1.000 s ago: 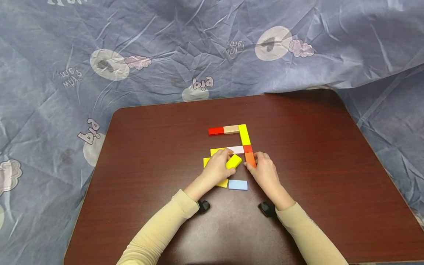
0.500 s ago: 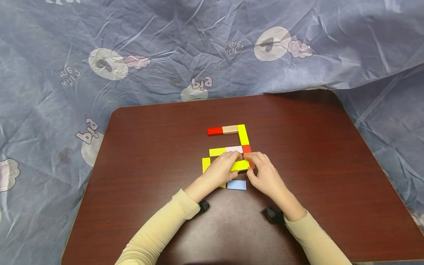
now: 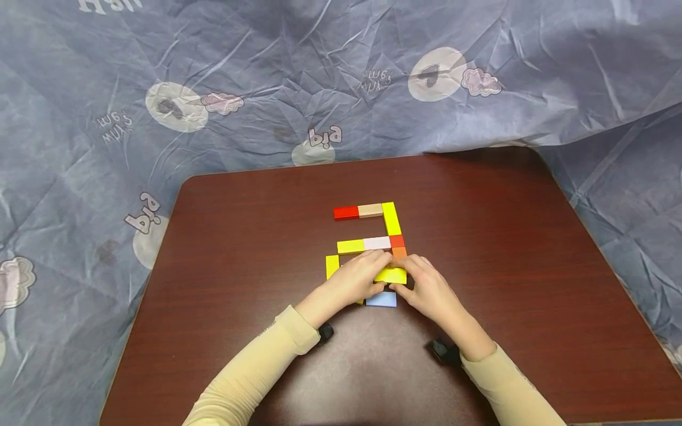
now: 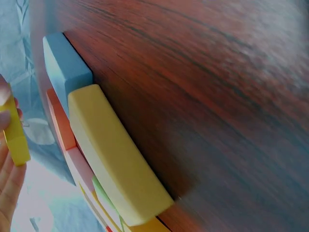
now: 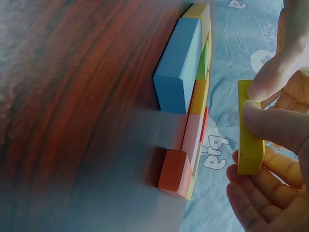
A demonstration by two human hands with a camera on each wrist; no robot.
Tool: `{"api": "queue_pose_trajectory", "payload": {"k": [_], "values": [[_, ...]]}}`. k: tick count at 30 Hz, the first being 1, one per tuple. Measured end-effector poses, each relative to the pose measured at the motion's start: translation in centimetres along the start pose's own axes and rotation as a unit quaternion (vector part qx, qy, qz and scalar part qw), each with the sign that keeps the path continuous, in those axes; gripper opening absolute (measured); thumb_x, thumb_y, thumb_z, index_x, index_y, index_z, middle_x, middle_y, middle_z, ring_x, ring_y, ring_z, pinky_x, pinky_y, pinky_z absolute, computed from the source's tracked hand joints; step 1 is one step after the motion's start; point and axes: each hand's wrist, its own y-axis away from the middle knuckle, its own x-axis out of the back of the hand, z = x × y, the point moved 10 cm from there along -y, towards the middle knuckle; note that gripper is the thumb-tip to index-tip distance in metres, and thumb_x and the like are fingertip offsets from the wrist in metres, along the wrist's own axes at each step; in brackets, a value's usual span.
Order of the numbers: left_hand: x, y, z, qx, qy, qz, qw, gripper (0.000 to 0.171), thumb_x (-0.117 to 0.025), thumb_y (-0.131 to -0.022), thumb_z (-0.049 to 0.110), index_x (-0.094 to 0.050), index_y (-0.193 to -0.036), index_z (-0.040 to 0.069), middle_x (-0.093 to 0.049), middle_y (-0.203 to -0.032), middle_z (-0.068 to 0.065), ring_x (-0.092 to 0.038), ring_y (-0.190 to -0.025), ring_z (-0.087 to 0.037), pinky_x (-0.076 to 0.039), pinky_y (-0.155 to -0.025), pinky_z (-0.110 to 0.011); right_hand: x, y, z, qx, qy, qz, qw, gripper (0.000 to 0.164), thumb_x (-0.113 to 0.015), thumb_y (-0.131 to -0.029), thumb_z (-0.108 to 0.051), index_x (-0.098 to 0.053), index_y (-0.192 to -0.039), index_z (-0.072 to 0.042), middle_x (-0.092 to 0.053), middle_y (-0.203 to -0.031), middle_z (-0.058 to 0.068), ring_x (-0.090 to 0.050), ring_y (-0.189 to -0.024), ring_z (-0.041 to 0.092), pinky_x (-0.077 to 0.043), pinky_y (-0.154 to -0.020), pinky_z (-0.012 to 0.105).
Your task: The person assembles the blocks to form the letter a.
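Both hands share one yellow block [image 3: 391,275], raised above the table [image 3: 240,236]. The left hand [image 3: 354,277] pinches one end and the right hand [image 3: 430,288] the other, thumbs on its near face. From here the block covers part of an orange block [image 3: 399,253]. A light blue block [image 3: 380,300] lies on the near side of the hands; a red block [image 3: 346,212] and a tan block [image 3: 370,210] sit end to end at the far side.

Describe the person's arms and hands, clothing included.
The left sleeve and right sleeve are long, pale yellow and close-fitting, ending at the wrists. The left hand and right hand are ungloved. A small black object shows under each wrist; its details are unclear.
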Motion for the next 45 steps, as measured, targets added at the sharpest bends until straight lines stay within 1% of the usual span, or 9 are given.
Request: {"api": "queue_pose_trajectory", "payload": {"k": [4, 9, 11, 14, 19, 28, 31, 37, 45], "values": [[0.3, 0.4, -1.4, 0.026, 0.026, 0.009, 0.9993, 0.031, -0.069, -0.089, 0.015, -0.06, -0.119, 0.012, -0.063, -0.116, -0.002, -0.058, -0.105, -0.016, -0.05, -0.094, -0.028, 0.2, 0.5, 0.3, -0.001, 0.01, 0.01, 1.0, 0.043, -0.087, -0.071, -0.009, -0.067, -0.109, -0.002, -0.065, -0.102, 0.008, -0.058, -0.095, 0.026, -0.053, -0.079, 0.041], [1.5, 1.3, -4.8, 0.106, 0.02, 0.032, 0.9937, 0.024, -0.063, -0.089, 0.009, -0.064, -0.113, 0.011, -0.065, -0.11, -0.002, -0.059, -0.104, -0.02, -0.05, -0.09, -0.033, 0.7, 1.5, 1.1, -0.013, 0.028, 0.033, 0.999, 0.043, -0.089, -0.069, -0.01, -0.068, -0.106, -0.002, -0.066, -0.101, 0.008, -0.058, -0.094, 0.026, -0.052, -0.078, 0.041], [1.5, 1.6, -6.1, 0.131, 0.009, 0.023, 0.9911, 0.023, -0.065, -0.088, 0.008, -0.066, -0.111, 0.01, -0.065, -0.108, -0.003, -0.059, -0.102, -0.021, -0.051, -0.089, -0.035, 1.0, 1.9, 1.5, -0.017, 0.03, 0.042, 0.999, 0.043, -0.089, -0.069, -0.01, -0.069, -0.106, -0.003, -0.067, -0.1, 0.007, -0.057, -0.093, 0.025, -0.051, -0.077, 0.041], [0.9, 2.0, -7.3, 0.152, 0.0, -0.015, 0.9882, 0.024, -0.069, -0.088, 0.012, -0.07, -0.112, 0.01, -0.067, -0.11, -0.004, -0.06, -0.104, -0.023, -0.05, -0.092, -0.036, 1.2, 2.5, 2.1, -0.024, 0.032, 0.047, 0.998, 0.041, -0.089, -0.069, -0.01, -0.069, -0.104, -0.003, -0.067, -0.099, 0.007, -0.056, -0.091, 0.025, -0.049, -0.076, 0.04], [-0.4, 2.3, -7.8, 0.149, -0.015, -0.06, 0.9869, 0.029, -0.076, -0.086, 0.019, -0.074, -0.113, 0.013, -0.069, -0.112, -0.004, -0.06, -0.106, -0.024, -0.051, -0.091, -0.039, 1.2, 3.6, 3.1, -0.046, 0.039, 0.042, 0.997, 0.039, -0.088, -0.069, -0.011, -0.069, -0.103, -0.003, -0.068, -0.097, 0.007, -0.055, -0.089, 0.025, -0.046, -0.076, 0.041], [-0.9, 2.0, -7.4, 0.128, -0.049, -0.067, 0.9883, 0.026, -0.081, -0.079, 0.014, -0.075, -0.105, 0.013, -0.07, -0.102, -0.004, -0.063, -0.098, -0.026, -0.052, -0.087, -0.039, 0.5, 4.9, 4.4, -0.083, 0.048, 0.014, 0.995, 0.037, -0.087, -0.071, -0.013, -0.069, -0.102, -0.002, -0.067, -0.097, 0.009, -0.054, -0.086, 0.026, -0.045, -0.073, 0.04], [-0.9, 1.8, -7.3, 0.124, -0.059, -0.069, 0.9881, 0.026, -0.08, -0.08, 0.014, -0.075, -0.106, 0.013, -0.07, -0.101, -0.003, -0.066, -0.097, -0.025, -0.051, -0.095, -0.039, 0.2, 5.2, 4.7, -0.091, 0.05, 0.008, 0.995, 0.037, -0.088, -0.07, -0.013, -0.069, -0.101, -0.002, -0.065, -0.096, 0.009, -0.052, -0.084, 0.024, -0.043, -0.07, 0.037], [-1.3, 1.1, -6.7, 0.123, -0.048, -0.08, 0.988, 0.029, -0.079, -0.082, 0.012, -0.072, -0.11, 0.012, -0.07, -0.105, -0.002, -0.064, -0.098, -0.022, -0.052, -0.09, -0.035, 0.1, 5.3, 4.9, -0.097, 0.053, 0.001, 0.994, 0.038, -0.088, -0.069, -0.009, -0.068, -0.1, 0.0, -0.061, -0.095, 0.01, -0.051, -0.083, 0.025, -0.043, -0.07, 0.037], [-2.1, -0.4, -4.9, 0.08, -0.033, -0.089, 0.9922, 0.029, -0.079, -0.081, 0.007, -0.065, -0.106, 0.009, -0.069, -0.103, -0.001, -0.062, -0.096, -0.02, -0.051, -0.089, -0.03, -0.4, 4.8, 4.9, -0.109, 0.054, -0.016, 0.992, 0.036, -0.086, -0.07, -0.007, -0.067, -0.101, 0.0, -0.06, -0.095, 0.011, -0.051, -0.085, 0.027, -0.044, -0.072, 0.039]]}}
